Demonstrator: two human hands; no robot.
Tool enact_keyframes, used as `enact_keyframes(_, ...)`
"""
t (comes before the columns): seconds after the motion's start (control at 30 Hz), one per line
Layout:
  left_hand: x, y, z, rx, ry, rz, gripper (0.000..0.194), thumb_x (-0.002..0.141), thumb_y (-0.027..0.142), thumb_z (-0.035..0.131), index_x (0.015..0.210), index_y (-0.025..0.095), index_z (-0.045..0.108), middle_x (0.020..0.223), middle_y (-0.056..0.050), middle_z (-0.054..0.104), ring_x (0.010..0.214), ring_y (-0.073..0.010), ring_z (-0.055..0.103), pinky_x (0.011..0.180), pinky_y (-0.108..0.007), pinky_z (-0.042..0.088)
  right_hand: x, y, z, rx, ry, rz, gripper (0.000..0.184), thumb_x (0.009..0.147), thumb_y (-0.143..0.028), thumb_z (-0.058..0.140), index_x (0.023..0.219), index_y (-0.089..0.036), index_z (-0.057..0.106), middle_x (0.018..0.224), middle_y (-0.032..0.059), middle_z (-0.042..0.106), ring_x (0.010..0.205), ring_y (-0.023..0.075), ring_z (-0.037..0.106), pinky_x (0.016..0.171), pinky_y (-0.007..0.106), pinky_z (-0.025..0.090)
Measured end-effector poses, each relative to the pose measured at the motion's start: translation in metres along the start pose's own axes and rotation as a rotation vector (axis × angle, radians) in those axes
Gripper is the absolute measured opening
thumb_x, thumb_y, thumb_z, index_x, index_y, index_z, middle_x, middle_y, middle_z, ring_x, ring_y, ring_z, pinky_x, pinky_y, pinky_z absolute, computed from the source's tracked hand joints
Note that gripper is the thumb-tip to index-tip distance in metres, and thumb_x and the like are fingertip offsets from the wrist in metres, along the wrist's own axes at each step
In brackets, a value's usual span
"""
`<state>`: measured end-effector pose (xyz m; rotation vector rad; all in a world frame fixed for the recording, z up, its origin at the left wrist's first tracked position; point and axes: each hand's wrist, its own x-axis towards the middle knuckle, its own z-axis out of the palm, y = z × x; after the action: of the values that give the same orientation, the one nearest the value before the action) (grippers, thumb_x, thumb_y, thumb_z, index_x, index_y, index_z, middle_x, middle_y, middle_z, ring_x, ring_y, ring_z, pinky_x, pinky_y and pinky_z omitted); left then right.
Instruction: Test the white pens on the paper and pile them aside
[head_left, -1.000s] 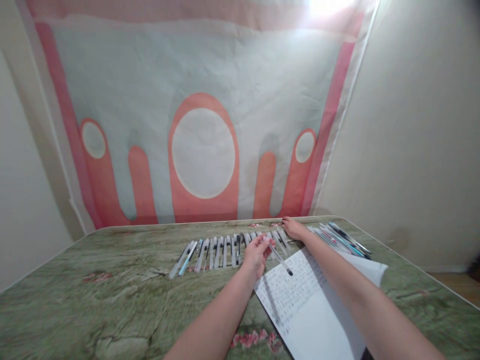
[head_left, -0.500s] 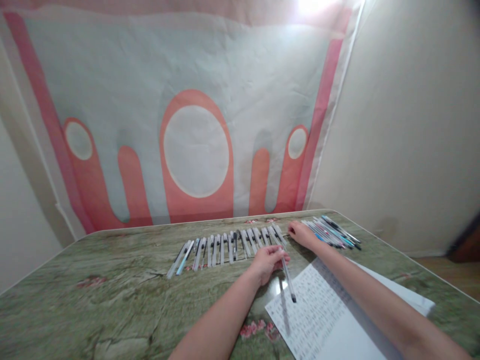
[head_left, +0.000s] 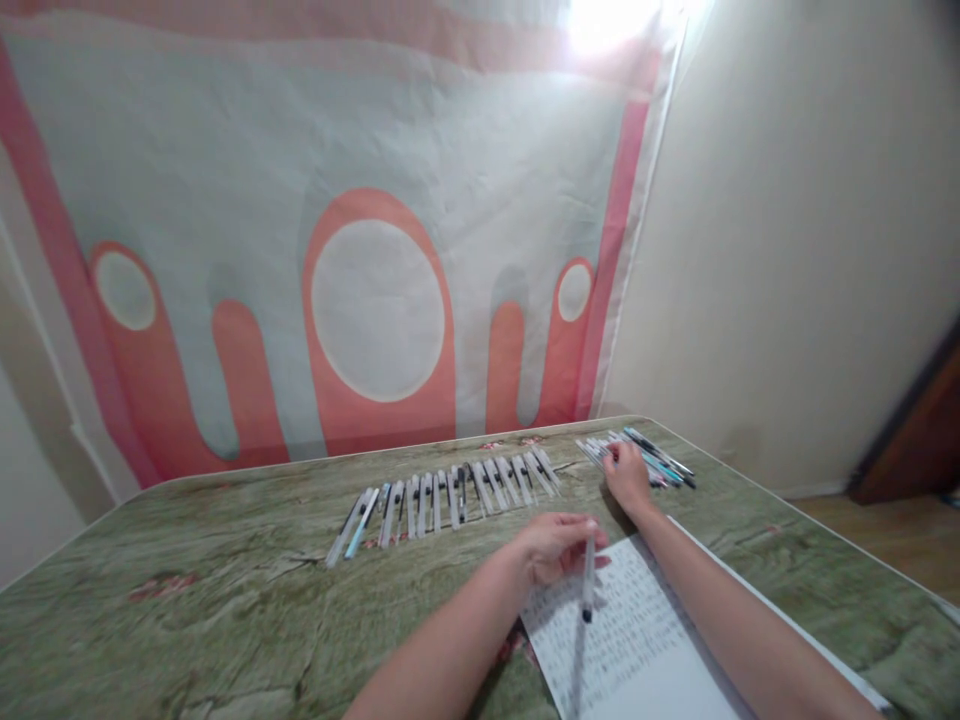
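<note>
In my left hand (head_left: 559, 548) a clear-barrelled pen (head_left: 589, 585) is pinched between thumb and fingers. Its black end points down over a sheet of handwritten paper (head_left: 637, 640). My right hand (head_left: 628, 478) rests at the left side of a loose pile of pens (head_left: 664, 465), its fingers curled in among them. What those fingertips pinch, if anything, is too small to make out. To the left of both hands, several pens (head_left: 439, 500) lie side by side in a long row, mostly clear or white with dark parts, one light blue.
The table (head_left: 225, 600) has a green-brown wood-look cover with pink flower prints. A patterned cloth (head_left: 480, 150) in grey, coral and pink hangs behind it. The paper lies under my right forearm near the front.
My right hand has moved from the gap beside the row onto the pile of pens. My left hand, still holding the pen, has come nearer and over the paper. The view has shifted slightly right.
</note>
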<state>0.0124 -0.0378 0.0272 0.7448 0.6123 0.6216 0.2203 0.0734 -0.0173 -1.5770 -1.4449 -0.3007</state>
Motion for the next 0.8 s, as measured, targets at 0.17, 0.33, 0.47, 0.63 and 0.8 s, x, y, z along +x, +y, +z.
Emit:
enact_keyframes(0.17, -0.002, -0.007, -0.001, 0.058, 0.033, -0.015, 0.022, 0.064, 0.014, 0.069, 0.083, 0.01, 0.059, 0.069, -0.005, 0.06, 0.06, -0.0119, 0.058, 0.066, -0.035, 0.05, 0.008, 0.006, -0.002, 0.144, 0.106, 0.179, 0.026, 0.073, -0.021, 0.036, 0.086, -0.011, 0.057, 0.089, 0.0154, 0.057, 0.087, 0.0261, 0.05, 0.081, 0.039, 0.036)
enact_keyframes(0.33, -0.001, 0.003, -0.018, 0.097, -0.018, -0.003, 0.028, 0.062, 0.017, 0.07, 0.087, 0.009, 0.059, 0.072, -0.006, 0.061, 0.062, -0.0121, 0.058, 0.067, -0.034, 0.05, 0.002, -0.008, 0.008, 0.309, 0.07, 0.274, 0.028, 0.075, -0.025, 0.035, 0.09, -0.012, 0.055, 0.085, 0.0128, 0.06, 0.08, 0.0242, 0.053, 0.074, 0.037, 0.04)
enact_keyframes(0.47, -0.002, 0.008, -0.025, 0.094, -0.003, 0.001, 0.03, 0.06, 0.018, 0.072, 0.086, 0.009, 0.059, 0.073, -0.006, 0.062, 0.062, -0.0115, 0.058, 0.069, -0.034, 0.05, -0.015, -0.041, 0.005, 0.449, -0.042, 0.198, 0.031, 0.081, -0.03, 0.033, 0.099, -0.014, 0.052, 0.079, 0.0072, 0.06, 0.065, 0.0181, 0.053, 0.063, 0.031, 0.042)
enact_keyframes(0.63, 0.0, 0.007, -0.027, 0.119, -0.017, -0.013, 0.031, 0.058, 0.019, 0.074, 0.084, 0.008, 0.06, 0.07, -0.006, 0.062, 0.064, -0.0128, 0.059, 0.071, -0.036, 0.049, -0.036, -0.075, -0.011, 0.592, -0.196, 0.116, 0.035, 0.085, -0.039, 0.032, 0.1, -0.015, 0.051, 0.071, 0.0025, 0.056, 0.063, 0.0162, 0.052, 0.062, 0.028, 0.042)
enact_keyframes(0.8, 0.001, 0.007, -0.026, 0.117, -0.012, -0.007, 0.031, 0.06, 0.02, 0.073, 0.086, 0.009, 0.06, 0.074, -0.007, 0.063, 0.065, -0.0116, 0.059, 0.073, -0.035, 0.049, -0.041, -0.069, -0.011, 0.498, -0.29, 0.131, 0.035, 0.085, -0.039, 0.029, 0.097, -0.015, 0.052, 0.07, 0.0024, 0.057, 0.065, 0.0169, 0.053, 0.061, 0.028, 0.042)
